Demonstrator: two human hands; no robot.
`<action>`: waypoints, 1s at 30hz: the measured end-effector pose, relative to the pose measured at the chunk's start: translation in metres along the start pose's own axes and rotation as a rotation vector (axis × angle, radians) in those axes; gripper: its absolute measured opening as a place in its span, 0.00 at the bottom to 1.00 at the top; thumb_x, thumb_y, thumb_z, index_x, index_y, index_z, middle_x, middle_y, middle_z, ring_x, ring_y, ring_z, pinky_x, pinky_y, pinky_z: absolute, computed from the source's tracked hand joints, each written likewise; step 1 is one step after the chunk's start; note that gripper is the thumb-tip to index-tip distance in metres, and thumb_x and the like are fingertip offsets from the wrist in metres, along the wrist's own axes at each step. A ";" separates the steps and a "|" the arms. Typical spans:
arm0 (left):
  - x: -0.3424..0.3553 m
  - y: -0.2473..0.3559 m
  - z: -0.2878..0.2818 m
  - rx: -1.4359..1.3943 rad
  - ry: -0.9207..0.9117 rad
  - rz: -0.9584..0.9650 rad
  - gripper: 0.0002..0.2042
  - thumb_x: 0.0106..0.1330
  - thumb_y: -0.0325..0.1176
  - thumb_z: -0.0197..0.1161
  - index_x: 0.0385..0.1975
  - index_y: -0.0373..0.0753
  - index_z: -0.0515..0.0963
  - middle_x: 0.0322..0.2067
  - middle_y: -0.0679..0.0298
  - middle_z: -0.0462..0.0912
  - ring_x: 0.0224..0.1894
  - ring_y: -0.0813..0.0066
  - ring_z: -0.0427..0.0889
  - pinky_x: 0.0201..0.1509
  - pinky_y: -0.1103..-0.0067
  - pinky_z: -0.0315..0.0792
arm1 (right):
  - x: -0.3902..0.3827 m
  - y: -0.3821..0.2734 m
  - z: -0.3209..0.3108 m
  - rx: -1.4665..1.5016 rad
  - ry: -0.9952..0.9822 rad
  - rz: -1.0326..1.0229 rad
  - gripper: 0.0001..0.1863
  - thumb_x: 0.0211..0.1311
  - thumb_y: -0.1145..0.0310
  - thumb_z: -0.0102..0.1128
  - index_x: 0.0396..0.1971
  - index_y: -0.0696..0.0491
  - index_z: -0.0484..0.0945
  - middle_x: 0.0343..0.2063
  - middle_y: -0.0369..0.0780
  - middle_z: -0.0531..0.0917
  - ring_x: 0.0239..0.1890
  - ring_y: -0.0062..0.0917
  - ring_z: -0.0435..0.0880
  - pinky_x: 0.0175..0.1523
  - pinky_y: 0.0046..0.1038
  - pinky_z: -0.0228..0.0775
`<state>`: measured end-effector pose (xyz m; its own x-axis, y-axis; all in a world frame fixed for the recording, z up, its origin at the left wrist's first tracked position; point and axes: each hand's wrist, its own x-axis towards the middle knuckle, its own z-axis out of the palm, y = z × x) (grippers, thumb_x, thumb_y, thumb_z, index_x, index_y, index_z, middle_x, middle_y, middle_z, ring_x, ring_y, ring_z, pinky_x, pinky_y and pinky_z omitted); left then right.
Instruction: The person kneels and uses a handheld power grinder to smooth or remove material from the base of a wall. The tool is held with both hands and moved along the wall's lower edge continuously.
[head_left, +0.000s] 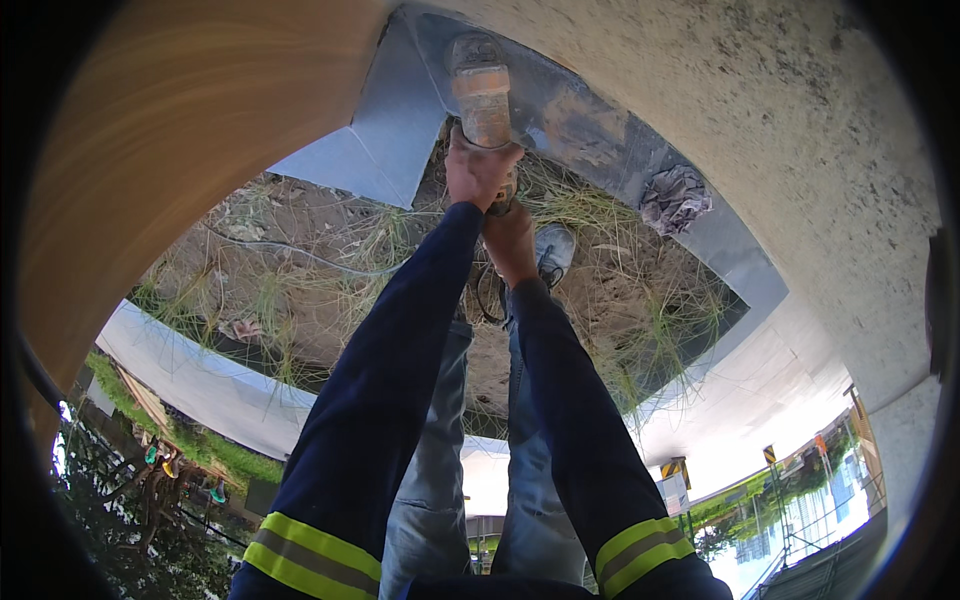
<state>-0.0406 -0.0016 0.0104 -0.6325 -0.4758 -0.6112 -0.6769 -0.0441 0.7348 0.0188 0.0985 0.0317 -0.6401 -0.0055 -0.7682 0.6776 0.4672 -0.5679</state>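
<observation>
My left hand (478, 170) is closed around the body of a scuffed, dusty orange-and-grey power tool (481, 98). My right hand (510, 240) grips the tool's lower end, just behind the left one. The tool's head lies against a grey, stained ledge (570, 115), beside a pale grey panel (390, 100). A dark cable loop hangs by my right hand. Much of the tool's lower part is hidden by my fingers.
A smooth tan curved surface (170, 120) rises at left, a speckled concrete surface (780, 130) at right. A crumpled rag (676, 200) lies on the ledge. Below are dry dirt with grass (620, 300), a thin cable (300, 250) and my shoe (555, 250).
</observation>
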 end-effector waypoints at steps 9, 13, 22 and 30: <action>-0.032 -0.008 0.003 0.016 -0.018 -0.090 0.33 0.48 0.40 0.80 0.53 0.30 0.75 0.45 0.47 0.89 0.43 0.55 0.91 0.52 0.65 0.83 | -0.028 0.015 -0.005 0.061 0.022 -0.002 0.20 0.62 0.60 0.71 0.43 0.63 0.83 0.35 0.58 0.89 0.45 0.55 0.90 0.45 0.46 0.79; -0.005 -0.006 -0.006 0.050 -0.005 -0.043 0.34 0.48 0.40 0.81 0.53 0.30 0.74 0.45 0.47 0.89 0.43 0.56 0.91 0.52 0.66 0.83 | -0.015 -0.004 -0.001 0.004 -0.013 -0.007 0.19 0.62 0.62 0.70 0.44 0.62 0.83 0.35 0.57 0.89 0.44 0.54 0.90 0.45 0.46 0.79; -0.030 -0.004 -0.005 0.067 -0.064 -0.083 0.33 0.48 0.41 0.81 0.52 0.30 0.75 0.44 0.50 0.90 0.43 0.56 0.91 0.52 0.66 0.83 | -0.037 0.008 0.001 0.126 -0.003 0.100 0.18 0.62 0.62 0.69 0.42 0.63 0.83 0.35 0.58 0.89 0.43 0.56 0.90 0.45 0.48 0.78; -0.003 0.001 -0.004 0.043 -0.063 -0.033 0.32 0.48 0.40 0.81 0.52 0.30 0.76 0.44 0.49 0.90 0.44 0.58 0.91 0.51 0.67 0.83 | -0.011 -0.003 0.000 0.034 0.019 0.002 0.20 0.62 0.60 0.68 0.41 0.64 0.83 0.35 0.59 0.89 0.44 0.57 0.89 0.46 0.48 0.79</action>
<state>-0.0375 -0.0031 0.0141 -0.6307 -0.4187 -0.6534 -0.7127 -0.0208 0.7012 0.0238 0.0973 0.0424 -0.6452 0.0128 -0.7639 0.6909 0.4367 -0.5762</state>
